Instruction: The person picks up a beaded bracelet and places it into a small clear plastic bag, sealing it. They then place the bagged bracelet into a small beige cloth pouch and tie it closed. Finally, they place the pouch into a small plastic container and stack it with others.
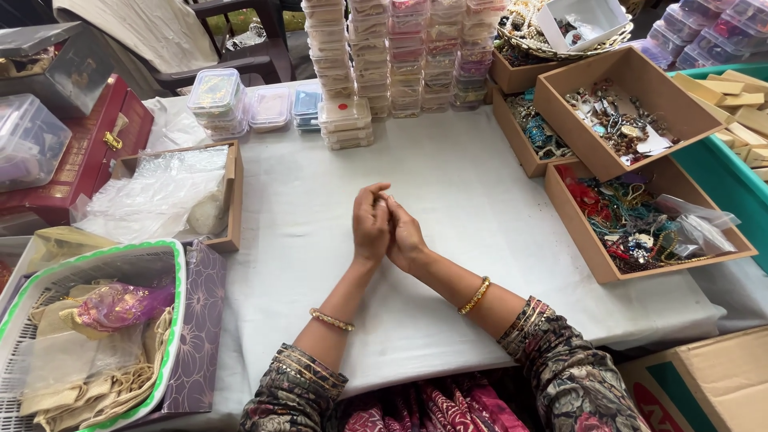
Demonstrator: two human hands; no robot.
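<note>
Left hand (370, 224) and right hand (406, 234) are pressed together mid-table (448, 184), fingers closed, nothing seen held. Stacked boxes (345, 122) lie straight ahead, nearer the left.

We see the left hand (370, 226) and right hand (406, 236) pressed together, fingers upright, resting mid-table on the pale cloth (472, 200), a gold bangle on each wrist.

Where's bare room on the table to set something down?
Open white cloth between the clasped left hand and right hand and the stacked clear boxes; also between the hands and the bag tray. Crowded: bead trays at right, basket at left.
</note>
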